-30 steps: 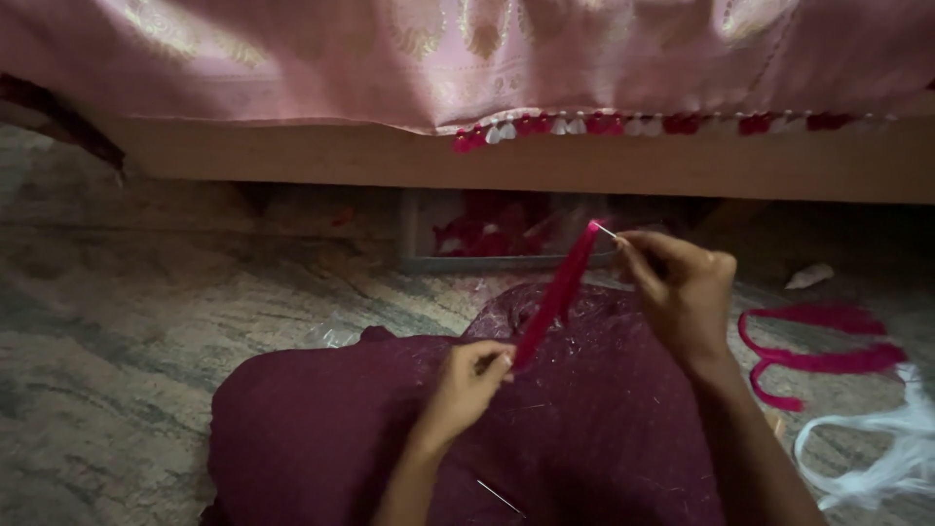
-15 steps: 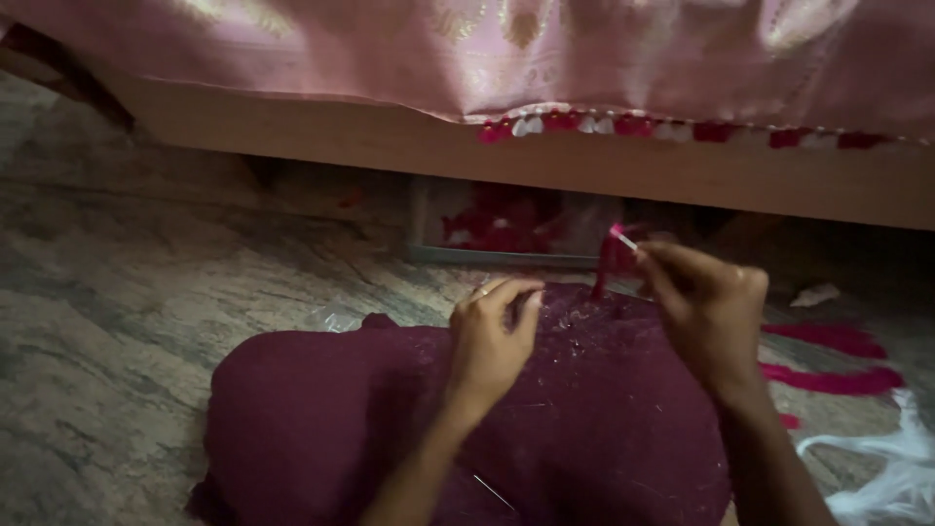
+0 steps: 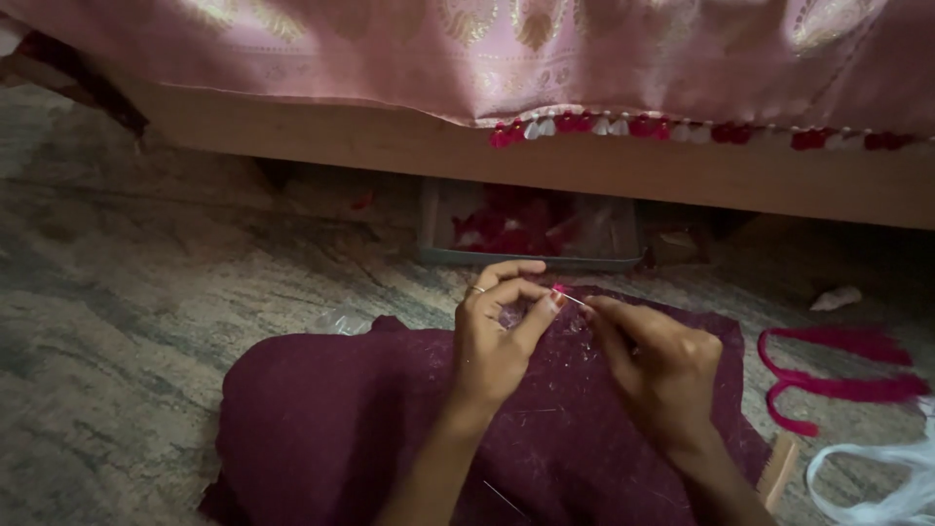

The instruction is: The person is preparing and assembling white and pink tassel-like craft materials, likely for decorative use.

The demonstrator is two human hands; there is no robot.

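My left hand [image 3: 497, 336] and my right hand [image 3: 654, 365] meet above a maroon cloth [image 3: 331, 429] spread over my lap. Between the fingertips of both hands is a small pink piece [image 3: 559, 290] with a thin needle or thread [image 3: 575, 300] running from it to my right fingers. My left thumb and forefinger pinch the pink piece. A ring shows on a left finger. What lies under my palms is hidden.
A bed frame [image 3: 390, 146] with a pink patterned cover [image 3: 545, 49] and red and white tassels runs across the top. A shallow tray [image 3: 531, 229] of red pieces sits under it. Pink ribbon strands [image 3: 828, 385] and white material [image 3: 877, 482] lie at right on the stone floor.
The long pink strip stretched between my hands a second ago is gone from view. My hands have drawn close together and lowered over the cloth, pinching a small pink piece.
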